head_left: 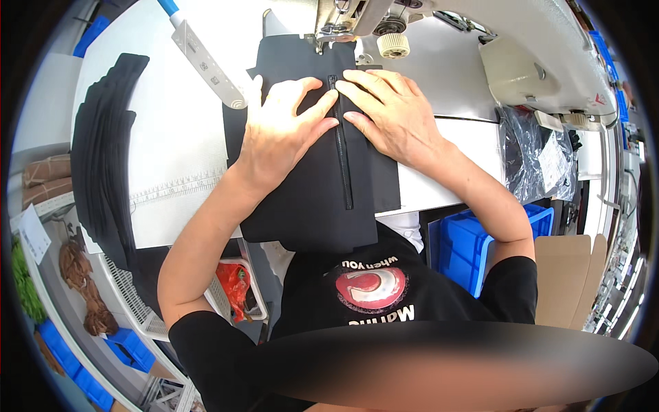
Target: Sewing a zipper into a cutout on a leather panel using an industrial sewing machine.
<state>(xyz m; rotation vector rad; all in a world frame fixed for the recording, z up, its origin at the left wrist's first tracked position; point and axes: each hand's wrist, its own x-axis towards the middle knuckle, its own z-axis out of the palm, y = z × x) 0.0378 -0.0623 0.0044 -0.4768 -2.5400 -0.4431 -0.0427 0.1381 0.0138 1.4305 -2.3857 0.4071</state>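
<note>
1. The white counter (pixel 178 223) spans the upper half of the view, its far side running beneath the machine.
2. The sewing machine (pixel 542 41) stands at the upper right, cut off by the top edge.
3. The black fabric panel (pixel 295 202) lies on the counter below the machine's head, its lower end close against the person's shirt. Another dark layer shows along its right side; how far it runs underneath is hidden.
4. A stack of black fabric (pixel 103 144) lies at the left, too dark for its layers to be counted.
5. The left hand (pixel 285 127) rests palm down on the panel, elbow bent outward, thumb and index finger stretched rightward to the zipper's edge.
6. The right hand (pixel 395 117) mirrors it, palm down, fingers spread and pointing up and left, thumb tip just right of the zipper. The hands are apart, with only a narrow gap between their fingertips, and neither grips anything; how hard they press cannot be told.
7. The black zipper (pixel 344 168) runs lengthwise down the panel, its upper part between the hands.
8. The small presser foot (pixel 320 47) sits at the panel's top edge; whether it touches the cloth is unclear.
</note>
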